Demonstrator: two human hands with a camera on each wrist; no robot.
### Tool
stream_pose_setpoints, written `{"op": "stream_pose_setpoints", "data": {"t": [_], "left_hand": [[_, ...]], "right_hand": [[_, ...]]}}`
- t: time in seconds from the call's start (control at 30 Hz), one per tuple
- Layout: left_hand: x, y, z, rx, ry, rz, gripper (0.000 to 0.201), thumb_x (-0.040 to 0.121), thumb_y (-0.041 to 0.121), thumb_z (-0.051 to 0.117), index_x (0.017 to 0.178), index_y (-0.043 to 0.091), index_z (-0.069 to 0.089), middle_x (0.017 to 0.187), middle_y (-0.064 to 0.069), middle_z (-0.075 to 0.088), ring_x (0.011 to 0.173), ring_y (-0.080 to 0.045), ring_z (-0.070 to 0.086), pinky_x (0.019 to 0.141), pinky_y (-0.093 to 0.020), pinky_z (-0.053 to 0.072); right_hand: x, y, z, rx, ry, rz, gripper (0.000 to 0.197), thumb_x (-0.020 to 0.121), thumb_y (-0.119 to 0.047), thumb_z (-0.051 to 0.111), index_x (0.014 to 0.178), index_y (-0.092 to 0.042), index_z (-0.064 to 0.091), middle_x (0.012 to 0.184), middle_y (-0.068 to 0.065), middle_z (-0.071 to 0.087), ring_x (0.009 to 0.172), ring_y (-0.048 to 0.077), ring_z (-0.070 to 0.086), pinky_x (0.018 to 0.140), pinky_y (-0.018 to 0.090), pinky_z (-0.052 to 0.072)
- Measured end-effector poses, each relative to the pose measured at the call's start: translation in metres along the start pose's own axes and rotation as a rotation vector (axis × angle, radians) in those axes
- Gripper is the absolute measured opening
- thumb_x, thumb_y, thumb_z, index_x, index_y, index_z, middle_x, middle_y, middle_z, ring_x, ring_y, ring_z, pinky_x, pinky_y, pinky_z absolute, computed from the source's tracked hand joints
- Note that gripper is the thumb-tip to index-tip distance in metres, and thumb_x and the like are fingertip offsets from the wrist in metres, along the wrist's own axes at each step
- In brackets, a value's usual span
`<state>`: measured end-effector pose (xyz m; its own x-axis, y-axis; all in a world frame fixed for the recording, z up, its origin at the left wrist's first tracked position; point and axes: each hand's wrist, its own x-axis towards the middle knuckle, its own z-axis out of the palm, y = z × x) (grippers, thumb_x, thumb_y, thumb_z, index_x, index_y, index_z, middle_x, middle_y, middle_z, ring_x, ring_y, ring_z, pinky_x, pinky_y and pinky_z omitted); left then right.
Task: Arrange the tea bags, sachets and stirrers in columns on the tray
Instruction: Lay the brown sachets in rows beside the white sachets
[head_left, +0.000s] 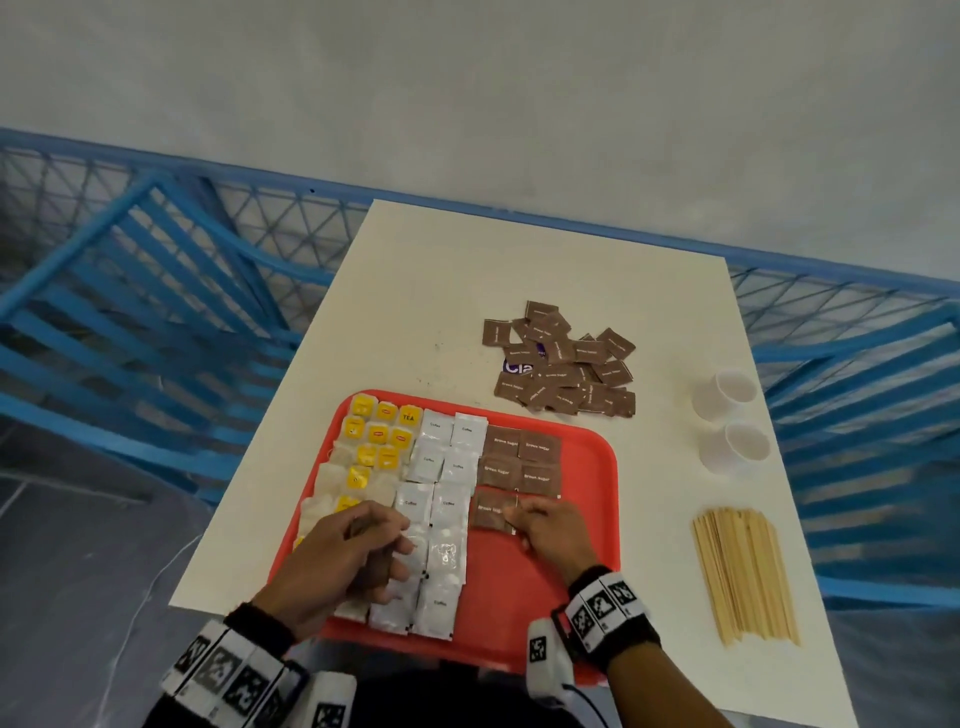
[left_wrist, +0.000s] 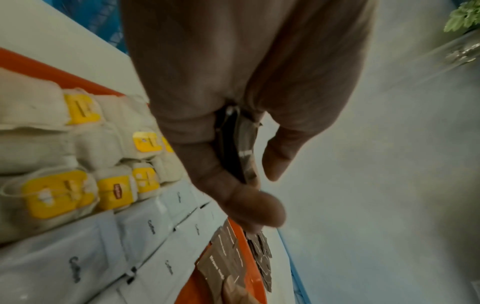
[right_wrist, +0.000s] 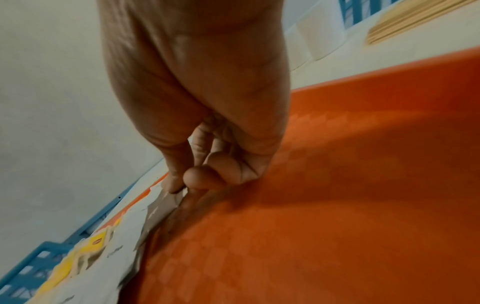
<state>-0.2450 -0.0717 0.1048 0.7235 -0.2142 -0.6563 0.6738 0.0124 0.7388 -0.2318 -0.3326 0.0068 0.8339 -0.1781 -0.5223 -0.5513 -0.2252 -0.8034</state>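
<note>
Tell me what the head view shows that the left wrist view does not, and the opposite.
Only the head view shows the wooden stirrers, the two white cups and the right hand pressing a brown sugar sachet onto the red tray.

Only the left wrist view shows that the left hand grips a few brown sachets between thumb and fingers, and a green plant at the far corner.

Both show the tea bags, the white coffee sachets and the loose brown pile beyond the tray.
</note>
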Motion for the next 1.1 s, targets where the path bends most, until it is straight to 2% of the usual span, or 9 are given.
{"op": "stream_pose_setpoints", "data": {"t": [0.23,0.43,0.5,0.63,0.77,0.87,0.93,1.0,1.1], "left_hand": [[0.002,0.001,-0.013,-0.055,-0.024,-0.025,0.015,0.097,0.008,0.057,0.108,-0.001,0.060,0.093,-0.020,0.068,0.070,-0.025,0.066,0.052,-0.032,0.054],[0.010,0.003,-0.020,-0.071,-0.061,-0.022,0.016,0.096,0.007,0.057,0.109,-0.001,0.061,0.096,-0.024,0.069,0.074,-0.029,0.067,0.055,-0.033,0.056],[0.011,0.003,-0.020,-0.074,-0.080,-0.027,0.014,0.097,0.005,0.056,0.109,0.000,0.062,0.096,-0.023,0.069,0.075,-0.029,0.069,0.054,-0.033,0.056],[0.011,0.008,-0.018,-0.073,-0.164,-0.049,0.032,0.095,-0.012,0.048,0.117,0.005,0.064,0.112,-0.021,0.071,0.097,-0.035,0.072,0.074,-0.045,0.062],[0.008,0.016,-0.008,-0.114,-0.360,-0.034,0.042,0.095,-0.013,0.048,0.130,0.009,0.055,0.124,-0.021,0.067,0.113,-0.041,0.066,0.086,-0.044,0.060],[0.009,0.021,0.007,-0.040,-0.425,0.000,0.038,0.097,-0.005,0.051,0.132,0.008,0.052,0.122,-0.022,0.067,0.109,-0.040,0.067,0.079,-0.039,0.061],[0.007,0.026,0.019,0.076,-0.445,0.048,0.032,0.099,0.003,0.054,0.130,0.009,0.055,0.114,-0.019,0.071,0.101,-0.036,0.071,0.074,-0.036,0.062],[0.005,0.030,0.029,0.205,-0.464,0.094,0.023,0.100,0.008,0.055,0.122,0.009,0.061,0.099,-0.014,0.071,0.090,-0.031,0.072,0.066,-0.032,0.062],[0.004,0.035,0.036,0.332,-0.411,0.116,0.020,0.099,0.013,0.058,0.107,-0.004,0.063,0.086,-0.014,0.072,0.072,-0.027,0.071,0.051,-0.027,0.056]], "right_hand": [[0.012,0.000,0.010,-0.055,0.129,0.053,0.027,0.084,-0.015,0.076,0.060,-0.009,0.065,0.043,0.003,0.054,0.033,0.010,0.045,0.039,0.017,0.037],[0.019,0.004,0.018,-0.154,0.221,0.102,0.028,0.076,-0.022,0.081,0.056,-0.016,0.063,0.049,-0.003,0.061,0.049,0.013,0.056,0.062,0.033,0.054],[0.018,0.003,0.019,-0.170,0.232,0.123,0.025,0.075,-0.026,0.082,0.062,-0.011,0.066,0.052,-0.002,0.063,0.052,0.013,0.058,0.062,0.030,0.053],[0.008,-0.005,0.013,-0.239,0.293,0.089,0.033,0.077,-0.036,0.080,0.065,-0.011,0.064,0.059,-0.005,0.064,0.061,0.011,0.061,0.055,0.021,0.039],[-0.029,-0.038,0.004,-0.220,0.229,-0.126,0.029,0.083,-0.035,0.076,0.066,-0.020,0.058,0.064,-0.009,0.061,0.060,0.006,0.053,0.056,0.019,0.039],[-0.064,-0.076,-0.001,-0.143,-0.106,-0.285,0.026,0.085,-0.050,0.070,0.081,-0.025,0.070,0.075,-0.006,0.068,0.066,0.005,0.057,0.063,0.024,0.047],[-0.078,-0.093,-0.002,-0.127,-0.232,-0.325,0.026,0.085,-0.049,0.071,0.090,-0.023,0.074,0.077,-0.008,0.070,0.066,0.001,0.057,0.062,0.021,0.046],[-0.083,-0.100,-0.003,-0.117,-0.207,-0.358,0.018,0.087,-0.034,0.074,0.085,-0.016,0.075,0.066,-0.009,0.067,0.058,-0.002,0.053,0.059,0.017,0.041],[-0.083,-0.095,-0.010,-0.038,-0.141,-0.339,0.035,0.092,-0.035,0.067,0.067,-0.011,0.069,0.059,-0.005,0.062,0.055,0.005,0.050,0.058,0.019,0.038]]}}
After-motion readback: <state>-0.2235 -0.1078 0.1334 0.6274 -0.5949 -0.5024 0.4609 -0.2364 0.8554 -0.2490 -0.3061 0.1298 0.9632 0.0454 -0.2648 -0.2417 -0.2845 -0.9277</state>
